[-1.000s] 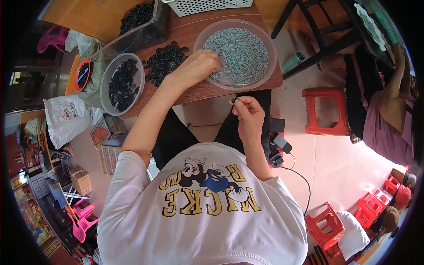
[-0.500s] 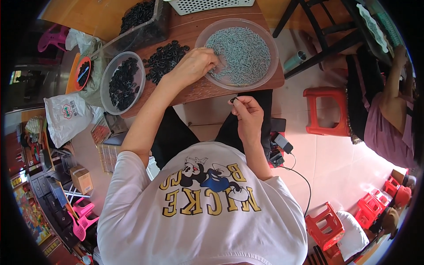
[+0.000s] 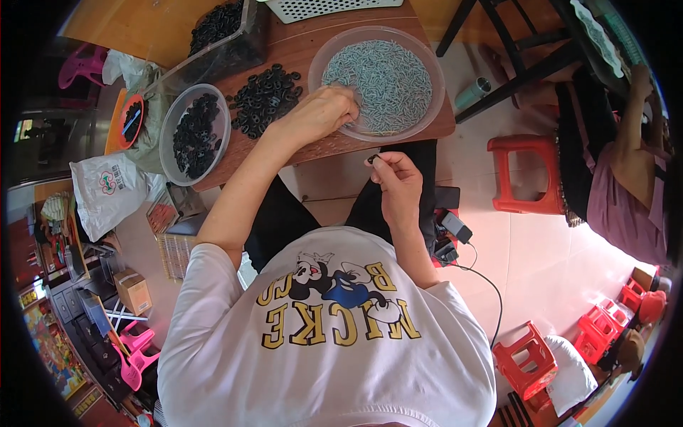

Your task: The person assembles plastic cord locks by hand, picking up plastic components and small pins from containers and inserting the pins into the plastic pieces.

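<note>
My left hand (image 3: 319, 116) reaches over the near left rim of a round translucent basin (image 3: 442, 84). The basin holds many small grey-green screw-like pins (image 3: 388, 82). The fingers of that hand are bent together at the pins, and whatever they hold is hidden. Just off the table's near edge, my right hand (image 3: 400, 186) pinches a small black plastic part (image 3: 372, 159) between thumb and forefinger. Left of my left wrist, a pile of black oval ring-like parts (image 3: 263, 103) lies loose on the brown table (image 3: 302, 53).
An oval translucent tub (image 3: 166, 135) of black parts stands at the table's left edge. Behind it are a clear bin (image 3: 249, 43) of black pieces and a white perforated basket (image 3: 313, 8). A red stool (image 3: 526, 174) and a seated person (image 3: 626, 185) are at right.
My left hand has moved slightly nearer and to the right along the basin's rim, its fingers still bent. My right hand keeps its pinch on the black part. The whole view has shifted a little.
</note>
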Available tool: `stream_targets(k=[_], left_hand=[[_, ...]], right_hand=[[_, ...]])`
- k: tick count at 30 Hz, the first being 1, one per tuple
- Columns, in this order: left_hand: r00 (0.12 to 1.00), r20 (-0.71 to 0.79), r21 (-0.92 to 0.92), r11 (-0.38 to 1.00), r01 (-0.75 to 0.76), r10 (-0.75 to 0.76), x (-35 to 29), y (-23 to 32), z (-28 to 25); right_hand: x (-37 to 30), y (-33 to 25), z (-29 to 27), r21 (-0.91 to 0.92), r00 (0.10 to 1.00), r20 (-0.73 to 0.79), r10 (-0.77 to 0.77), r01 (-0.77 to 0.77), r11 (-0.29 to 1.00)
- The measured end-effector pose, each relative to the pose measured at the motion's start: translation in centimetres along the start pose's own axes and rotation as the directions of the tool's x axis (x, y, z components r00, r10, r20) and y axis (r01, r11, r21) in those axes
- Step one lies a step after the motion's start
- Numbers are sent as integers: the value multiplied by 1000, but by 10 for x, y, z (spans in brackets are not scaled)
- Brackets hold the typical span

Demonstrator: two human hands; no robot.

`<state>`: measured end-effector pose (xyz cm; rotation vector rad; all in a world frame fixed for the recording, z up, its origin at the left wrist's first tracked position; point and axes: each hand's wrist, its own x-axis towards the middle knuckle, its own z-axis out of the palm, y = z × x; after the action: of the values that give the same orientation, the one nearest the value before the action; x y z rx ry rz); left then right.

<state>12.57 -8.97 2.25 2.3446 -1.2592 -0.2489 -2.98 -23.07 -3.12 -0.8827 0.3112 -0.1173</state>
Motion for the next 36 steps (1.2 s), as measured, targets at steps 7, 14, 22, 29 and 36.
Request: stream_targets(k=[7,14,22,29,36], left_hand=[[999,-29,9,1000,26,-25,2,0,0],[998,-43,-24,999,46,-47,1,0,0],[1000,-29,49,999,-8,9,5,-1,10],[957,-201,-389,914,119,-210,-9,19,-6],[823,-81,-995,0,-98,-562,-74,45,14]], right_hand=[[-2,0,-1,-16,1000,13,2,-1,1000],[-2,1,-1,-17,1000,11,9,-9,1000],[-3,0,2,-6,1000,20,15,-15,1000],[0,-7,5,-22,999,18,-30,30,999],[8,-16,35,-92,997,73,-27,34,995]])
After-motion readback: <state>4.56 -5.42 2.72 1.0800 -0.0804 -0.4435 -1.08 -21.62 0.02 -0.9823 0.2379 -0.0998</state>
